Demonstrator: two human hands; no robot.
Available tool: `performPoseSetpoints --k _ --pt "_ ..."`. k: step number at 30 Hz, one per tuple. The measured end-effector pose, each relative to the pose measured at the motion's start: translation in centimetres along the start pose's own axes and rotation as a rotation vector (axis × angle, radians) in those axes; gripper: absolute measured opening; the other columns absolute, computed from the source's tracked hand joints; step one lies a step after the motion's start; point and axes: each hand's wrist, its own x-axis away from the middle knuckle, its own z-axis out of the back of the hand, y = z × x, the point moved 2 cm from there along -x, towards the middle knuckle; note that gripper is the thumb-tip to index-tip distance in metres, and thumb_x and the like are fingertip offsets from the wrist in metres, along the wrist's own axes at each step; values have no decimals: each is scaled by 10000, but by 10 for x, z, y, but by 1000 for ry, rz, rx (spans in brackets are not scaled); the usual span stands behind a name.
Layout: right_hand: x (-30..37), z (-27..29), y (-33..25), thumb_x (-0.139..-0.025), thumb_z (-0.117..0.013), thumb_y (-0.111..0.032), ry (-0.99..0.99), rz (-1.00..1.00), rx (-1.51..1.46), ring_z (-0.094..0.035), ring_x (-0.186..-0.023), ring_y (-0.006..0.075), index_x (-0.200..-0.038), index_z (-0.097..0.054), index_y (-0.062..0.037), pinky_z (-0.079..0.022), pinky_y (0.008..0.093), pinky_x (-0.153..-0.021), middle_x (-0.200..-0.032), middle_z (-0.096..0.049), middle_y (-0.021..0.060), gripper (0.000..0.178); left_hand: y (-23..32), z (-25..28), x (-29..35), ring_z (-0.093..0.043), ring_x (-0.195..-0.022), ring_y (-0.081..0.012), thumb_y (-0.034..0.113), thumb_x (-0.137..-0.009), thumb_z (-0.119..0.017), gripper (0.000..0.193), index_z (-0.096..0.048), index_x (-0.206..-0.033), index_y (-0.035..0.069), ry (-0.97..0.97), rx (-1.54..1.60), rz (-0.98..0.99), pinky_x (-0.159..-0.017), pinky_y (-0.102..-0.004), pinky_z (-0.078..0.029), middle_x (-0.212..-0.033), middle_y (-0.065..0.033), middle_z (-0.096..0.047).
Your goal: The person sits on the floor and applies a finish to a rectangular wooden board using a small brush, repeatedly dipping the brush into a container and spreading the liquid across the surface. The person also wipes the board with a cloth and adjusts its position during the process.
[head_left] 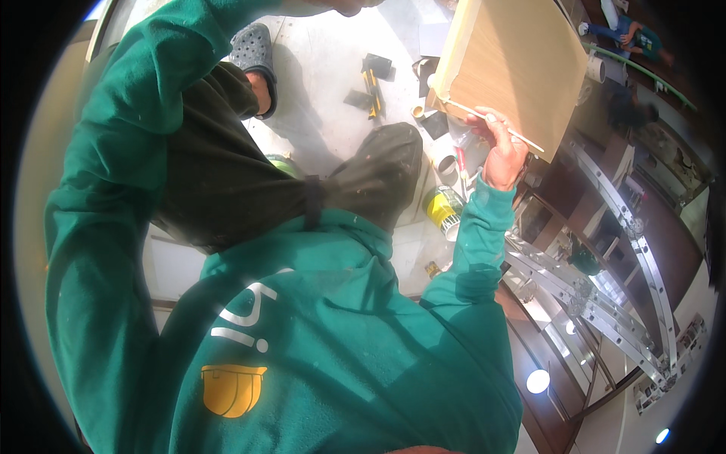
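Observation:
My right hand (pixel 502 150) is closed around a thin pale stick (pixel 531 142), which looks like a slim brush handle. The stick lies across the lower end of a light wooden panel (pixel 522 68), and its far end meets the panel's corner edge. Whether that end carries bristles is too small to tell. At the top edge of the view, my left hand (pixel 340 6) shows only in part, cut off by the frame. Its fingers and anything in them are out of sight.
On the pale floor lie a yellow-and-black utility knife (pixel 372 94) and dark flat pieces (pixel 378 66). A yellow-green tub (pixel 442 210) stands beside my right forearm. An aluminium ladder (pixel 643 257) fills the right side. Another person (pixel 634 38) appears at the far upper right.

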Motion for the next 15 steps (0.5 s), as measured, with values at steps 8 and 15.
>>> performPoseSetpoints --k 8,15 --pt "1 4 -8 -935 -615 -115 -54 25 50 -721 -791 198 -1016 -728 63 -524 269 -709 -882 -746 144 225 -3 -4 -3 -532 -485 -303 12 -611 -636 110 -560 -597 -67 -3 -7 -52 -498 -416 -439 -543 -206 -499" --pt "-2 -1 -23 -951 -606 -120 -6 55 72 -715 -822 199 -1028 -724 58 -523 273 -714 -892 -743 144 227 -4 -1 -2 -518 -494 -340 22 -591 -632 112 -551 -583 -55 69 34 -188 -517 -432 -442 -539 -215 -484"
